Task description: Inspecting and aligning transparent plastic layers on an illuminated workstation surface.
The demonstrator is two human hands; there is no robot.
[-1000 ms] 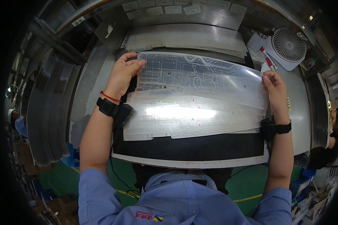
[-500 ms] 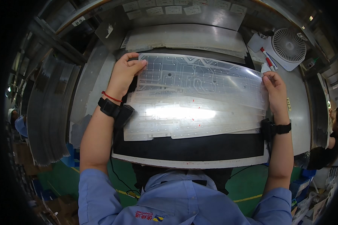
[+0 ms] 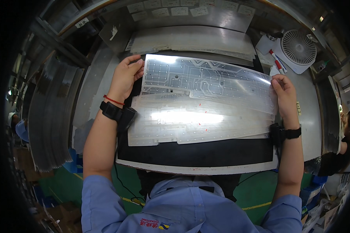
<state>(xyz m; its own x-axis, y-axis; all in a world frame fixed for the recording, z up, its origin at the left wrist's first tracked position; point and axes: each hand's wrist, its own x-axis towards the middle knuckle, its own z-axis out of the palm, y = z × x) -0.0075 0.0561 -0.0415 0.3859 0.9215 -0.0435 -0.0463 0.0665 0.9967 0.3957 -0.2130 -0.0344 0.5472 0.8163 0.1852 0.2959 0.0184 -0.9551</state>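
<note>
A clear flexible circuit film (image 3: pixel 206 75), printed with pale traces and dots, lies tilted over a fanned stack of similar films (image 3: pixel 163 132). My right hand (image 3: pixel 286 91) pinches its upper right corner between thumb and fingers. Just off the upper left edge is my left hand (image 3: pixel 125 75), its fingers parted and the thumb no longer over the film. Whether a fingertip still brushes that edge, I cannot tell. Glare hides part of the stack's print, and small red marks show near its middle. Beneath everything is a black mat (image 3: pixel 198 152).
Behind the mat lies another stack of sheets (image 3: pixel 194 37). A white fan (image 3: pixel 299 48), a bottle (image 3: pixel 267 42) and red and white markers (image 3: pixel 278 62) stand at the far right. Tall sheet stacks (image 3: pixel 52 116) rise on the left. Another person (image 3: pixel 346 136) is at the right edge.
My left hand has let go of the film's upper left corner and drawn slightly left. The film's left part has shifted a little, with new glare on its corner. My right hand keeps its grip.
</note>
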